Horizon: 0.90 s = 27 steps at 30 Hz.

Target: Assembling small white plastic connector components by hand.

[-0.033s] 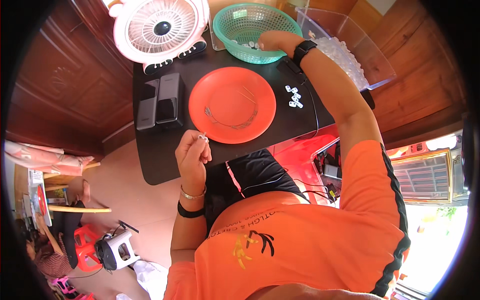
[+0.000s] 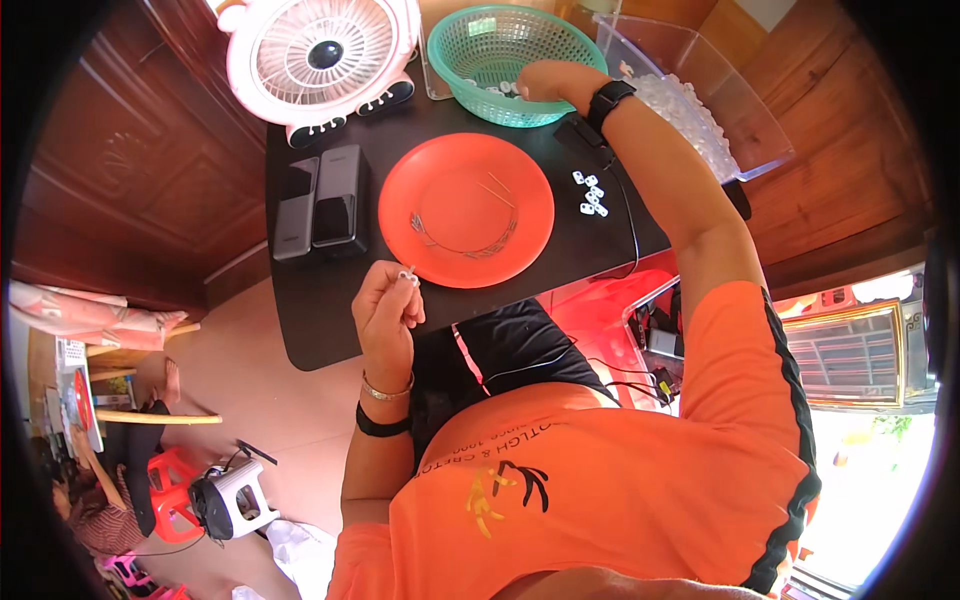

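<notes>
My left hand [image 2: 386, 300] is closed in a pinch at the table's front edge, holding a small white piece [image 2: 408, 277] with a thin tip sticking up from it. Just beyond it lies an orange-red plate [image 2: 470, 270] with several thin metal pins [image 2: 490, 246] spread in an arc and a couple of longer needles [image 2: 497, 190]. My right hand [image 2: 552, 82] reaches over the rim into a green perforated basket [image 2: 515, 110]. Small white pieces [image 2: 505, 88] lie in the basket beside its fingertips, which are mostly hidden, so its grip does not show.
Several white pieces with dark marks [image 2: 590, 193] lie right of the plate. A clear bin [image 2: 745, 130] of whitish pieces stands at the far right, a pink-white fan [image 2: 325, 60] at the far left. Two grey-black devices [image 2: 338, 200] sit left of the plate. A cable [image 2: 634, 225] crosses the tabletop.
</notes>
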Tool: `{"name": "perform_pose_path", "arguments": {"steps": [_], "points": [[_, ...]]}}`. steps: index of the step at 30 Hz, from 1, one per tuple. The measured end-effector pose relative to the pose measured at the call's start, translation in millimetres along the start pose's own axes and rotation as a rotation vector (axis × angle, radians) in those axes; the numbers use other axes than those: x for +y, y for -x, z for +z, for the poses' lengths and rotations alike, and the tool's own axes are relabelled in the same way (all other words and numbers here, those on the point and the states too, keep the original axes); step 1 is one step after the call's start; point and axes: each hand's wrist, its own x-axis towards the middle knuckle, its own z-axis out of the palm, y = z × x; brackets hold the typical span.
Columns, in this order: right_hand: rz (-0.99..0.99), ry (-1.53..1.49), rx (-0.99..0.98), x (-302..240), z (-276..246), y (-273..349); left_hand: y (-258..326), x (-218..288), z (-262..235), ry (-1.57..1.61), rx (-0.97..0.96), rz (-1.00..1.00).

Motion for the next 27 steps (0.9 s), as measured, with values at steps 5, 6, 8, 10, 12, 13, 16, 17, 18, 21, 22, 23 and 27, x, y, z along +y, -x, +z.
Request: {"name": "perform_pose_path", "arguments": {"steps": [5, 6, 8, 10, 12, 13, 16, 17, 18, 21, 22, 23, 27], "points": [[-0.229, 0.077, 0.044, 1, -9, -1, -2, 1, -1, -0.018, 0.002, 0.002], [-0.235, 0.077, 0.044, -7, -20, 5, -2, 1, -2, -0.018, 0.003, 0.005], [0.035, -0.260, -0.064, -20, -39, 23, -2, 1, -2, -0.022, 0.002, 0.011], [0.023, -0.222, 0.034, -11, -31, 18, -2, 0, -2, -0.027, -0.011, 0.021], [0.005, -0.186, 0.136, -13, -34, 23, -2, -2, -3, -0.044, -0.006, 0.028], [0.004, -0.256, 0.261, -12, -34, 30, -2, -2, -3, -0.049, -0.012, 0.034], [-0.004, -0.485, 0.448, -34, -47, 64, -1, -3, -3, -0.047, -0.014, 0.043], [-0.064, -0.732, 0.423, -44, -55, 81, -1, -3, -3, -0.044, -0.022, 0.055], [-0.135, -0.981, 0.382, -55, -59, 93, 0, -4, -4, -0.041, -0.020, 0.063], [-0.301, -1.257, 0.393, -89, -59, 131, 6, 4, 1, -0.010, 0.008, 0.081], [-0.283, -1.295, 0.383, -102, -58, 145, 11, 6, 5, -0.006, 0.030, 0.084], [-0.310, -1.392, 0.371, -114, -54, 159, 14, 10, 11, -0.003, 0.014, 0.086], [-0.389, -1.720, 0.303, -157, -22, 198, 30, 29, 39, -0.004, -0.069, 0.156]]}}
